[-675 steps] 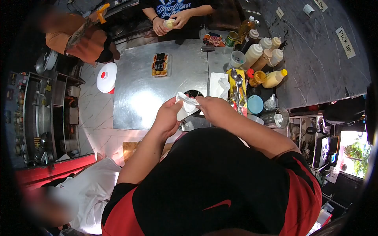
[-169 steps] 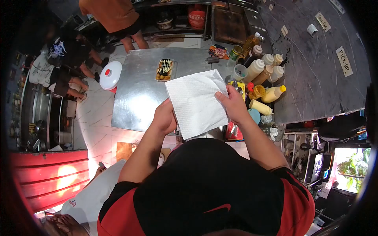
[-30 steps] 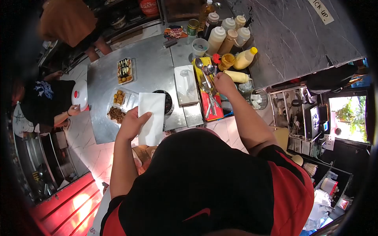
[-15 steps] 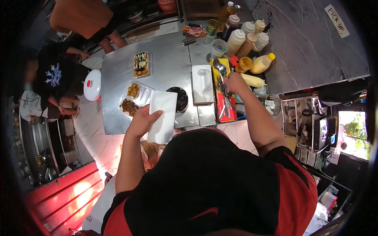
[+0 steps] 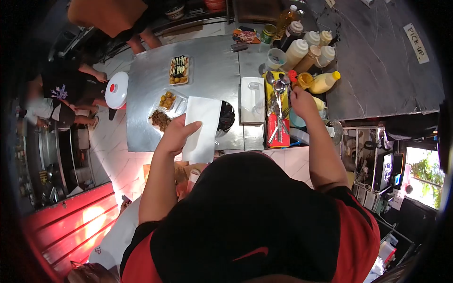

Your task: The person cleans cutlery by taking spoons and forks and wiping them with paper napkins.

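Observation:
My left hand (image 5: 175,134) grips a flat white paper bag (image 5: 203,127) by its left edge, thumb on top. The bag hangs over the table's front part and partly covers a round dark container (image 5: 226,116). My right hand (image 5: 303,104) is above the right side of the cutlery tray, fingers curled; anything inside them is hidden. Beside it lie spoons and other metal cutlery (image 5: 278,101), and a pale squeeze bottle (image 5: 320,104) is partly behind the hand. Left of the paper bag are a clear box with yellow-brown balls (image 5: 167,100) and chopped brown food (image 5: 160,120).
A filled food tray (image 5: 179,70) sits farther back on the steel table (image 5: 141,85). A white tissue box (image 5: 252,111) stands left of the cutlery. Several sauce bottles (image 5: 297,53) crowd the back right. Two people are at the left, near a white-lidded container (image 5: 116,89).
My right hand has moved from over the cutlery to the right, toward the tray's side. My left hand still holds the paper bag. The whole view has shifted slightly.

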`<state>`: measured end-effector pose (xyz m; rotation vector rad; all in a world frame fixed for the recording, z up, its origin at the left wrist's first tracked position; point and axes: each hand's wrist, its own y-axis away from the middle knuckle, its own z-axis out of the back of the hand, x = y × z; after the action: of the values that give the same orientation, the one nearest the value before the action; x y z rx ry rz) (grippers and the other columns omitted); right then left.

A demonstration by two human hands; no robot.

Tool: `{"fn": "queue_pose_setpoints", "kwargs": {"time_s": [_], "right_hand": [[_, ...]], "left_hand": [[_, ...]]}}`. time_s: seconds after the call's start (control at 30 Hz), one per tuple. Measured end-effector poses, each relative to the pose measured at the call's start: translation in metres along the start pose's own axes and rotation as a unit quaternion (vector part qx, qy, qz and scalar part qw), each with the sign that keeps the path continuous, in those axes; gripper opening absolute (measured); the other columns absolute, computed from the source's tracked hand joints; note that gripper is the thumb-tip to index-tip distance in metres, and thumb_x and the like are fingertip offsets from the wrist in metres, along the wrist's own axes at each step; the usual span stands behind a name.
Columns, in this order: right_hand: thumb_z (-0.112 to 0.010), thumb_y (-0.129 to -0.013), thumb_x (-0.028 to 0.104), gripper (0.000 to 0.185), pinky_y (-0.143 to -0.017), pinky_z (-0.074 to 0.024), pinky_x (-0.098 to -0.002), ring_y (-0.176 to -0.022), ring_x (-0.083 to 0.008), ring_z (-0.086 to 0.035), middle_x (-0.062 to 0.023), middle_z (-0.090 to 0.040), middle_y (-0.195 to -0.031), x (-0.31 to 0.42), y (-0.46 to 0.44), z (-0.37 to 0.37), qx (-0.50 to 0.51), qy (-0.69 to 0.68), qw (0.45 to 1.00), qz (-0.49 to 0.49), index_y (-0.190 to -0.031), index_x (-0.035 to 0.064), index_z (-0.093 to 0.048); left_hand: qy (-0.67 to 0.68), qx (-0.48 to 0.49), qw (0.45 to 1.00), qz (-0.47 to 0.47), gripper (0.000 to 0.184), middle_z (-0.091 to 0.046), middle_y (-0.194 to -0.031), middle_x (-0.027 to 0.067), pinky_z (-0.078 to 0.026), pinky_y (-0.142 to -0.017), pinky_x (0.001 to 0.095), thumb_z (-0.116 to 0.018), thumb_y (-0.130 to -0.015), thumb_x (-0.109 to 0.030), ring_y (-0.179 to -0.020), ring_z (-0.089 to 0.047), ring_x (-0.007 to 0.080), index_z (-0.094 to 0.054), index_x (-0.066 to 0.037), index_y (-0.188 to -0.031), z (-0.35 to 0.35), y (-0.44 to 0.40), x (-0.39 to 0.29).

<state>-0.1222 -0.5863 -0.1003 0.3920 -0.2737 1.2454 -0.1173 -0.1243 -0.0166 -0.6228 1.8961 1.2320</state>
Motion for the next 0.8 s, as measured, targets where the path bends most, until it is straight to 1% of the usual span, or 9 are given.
{"fn": "queue_pose_setpoints", "kwargs": {"time_s": [0.1,0.2,0.27,0.37,0.47,0.5,0.63,0.73,0.8], "right_hand": [[-0.058,-0.106,0.028,0.028,-0.086,-0.0553,-0.0453,-0.095,-0.0387,-0.071,-0.0223,-0.074,-0.102,0.023,0.024,0.034,0.077,-0.188,0.979,0.022,-0.111,0.0018,-0.067],[-0.06,-0.109,0.024,0.02,-0.076,-0.0532,-0.0336,-0.078,-0.017,-0.062,-0.0068,-0.064,-0.084,0.073,0.057,0.047,0.142,-0.273,0.93,0.2,-0.107,0.0042,-0.065],[-0.06,-0.108,0.023,0.019,-0.078,-0.0525,-0.0338,-0.082,-0.0178,-0.063,-0.0084,-0.066,-0.088,0.114,0.077,0.066,0.249,-0.246,0.899,0.265,-0.111,0.0049,-0.066],[-0.059,-0.109,0.025,0.021,-0.077,-0.0528,-0.0348,-0.082,-0.0176,-0.063,-0.0055,-0.067,-0.089,0.143,0.083,0.064,0.319,-0.194,0.893,0.252,-0.111,0.0053,-0.066],[-0.059,-0.109,0.025,0.021,-0.072,-0.0504,-0.0318,-0.077,-0.0125,-0.059,-0.0004,-0.064,-0.086,0.127,0.079,0.04,0.272,-0.316,0.874,0.25,-0.108,0.005,-0.065],[-0.058,-0.11,0.025,0.021,-0.07,-0.0485,-0.0297,-0.075,-0.0105,-0.057,0.001,-0.062,-0.085,0.126,0.078,0.042,0.288,-0.35,0.867,0.21,-0.107,0.005,-0.065],[-0.058,-0.108,0.023,0.019,-0.067,-0.0439,-0.025,-0.074,-0.0055,-0.052,0.0046,-0.058,-0.082,0.125,0.082,0.055,0.32,-0.412,0.843,0.129,-0.103,0.0056,-0.064],[-0.056,-0.11,0.021,0.017,-0.062,-0.0404,-0.0234,-0.069,-0.0042,-0.048,0.0048,-0.055,-0.08,0.125,0.088,0.053,0.323,-0.425,0.833,0.145,-0.106,0.006,-0.062],[-0.054,-0.111,0.019,0.015,-0.058,-0.0378,-0.0229,-0.065,-0.0037,-0.045,0.0045,-0.054,-0.08,0.128,0.094,0.054,0.319,-0.449,0.826,0.123,-0.109,0.0063,-0.061]], "left_hand": [[0.032,-0.002,0.999,0.011,0.034,-0.075,-0.118,0.0113,-0.062,-0.087,0.0372,-0.067,-0.103,-0.01,-0.099,-0.075,0.0206,-0.064,0.002,-0.134,-0.002,-0.008,-0.001],[0.041,0.025,0.999,0.017,0.032,-0.075,-0.119,0.0119,-0.063,-0.087,0.0377,-0.065,-0.104,-0.009,-0.101,-0.076,0.0217,-0.064,0.003,-0.133,-0.008,-0.019,-0.003],[0.047,0.041,0.998,0.02,0.032,-0.075,-0.119,0.0119,-0.064,-0.088,0.0378,-0.065,-0.104,-0.009,-0.101,-0.076,0.0214,-0.064,0.002,-0.133,-0.021,-0.023,-0.008],[0.058,0.068,0.996,0.027,0.033,-0.075,-0.12,0.0124,-0.064,-0.088,0.0383,-0.064,-0.107,-0.015,-0.101,-0.076,0.0218,-0.062,0.002,-0.136,-0.035,-0.03,-0.012],[0.167,0.097,0.98,0.045,0.04,-0.073,-0.124,0.0145,-0.064,-0.091,0.0406,-0.058,-0.112,-0.027,-0.103,-0.076,0.0239,-0.059,0.0,-0.14,-0.029,-0.041,-0.006],[0.193,0.069,0.976,0.066,0.051,-0.071,-0.13,0.0163,-0.062,-0.095,0.0442,-0.047,-0.115,-0.041,-0.11,-0.074,0.0273,-0.056,-0.001,-0.145,-0.031,-0.043,-0.004],[0.291,0.118,0.947,0.063,0.068,-0.068,-0.137,0.017,-0.058,-0.102,0.0487,-0.036,-0.114,-0.057,-0.121,-0.069,0.031,-0.052,-0.002,-0.151,-0.025,-0.047,0.015],[0.361,0.212,0.908,0.014,0.071,-0.068,-0.138,0.0159,-0.058,-0.102,0.0495,-0.032,-0.113,-0.06,-0.122,-0.069,0.031,-0.053,-0.005,-0.152,-0.029,-0.048,0.024],[0.375,0.189,0.907,0.02,0.073,-0.07,-0.136,0.0131,-0.059,-0.1,0.0492,-0.029,-0.112,-0.065,-0.118,-0.071,0.0298,-0.055,-0.007,-0.15,-0.032,-0.045,0.026]]}}
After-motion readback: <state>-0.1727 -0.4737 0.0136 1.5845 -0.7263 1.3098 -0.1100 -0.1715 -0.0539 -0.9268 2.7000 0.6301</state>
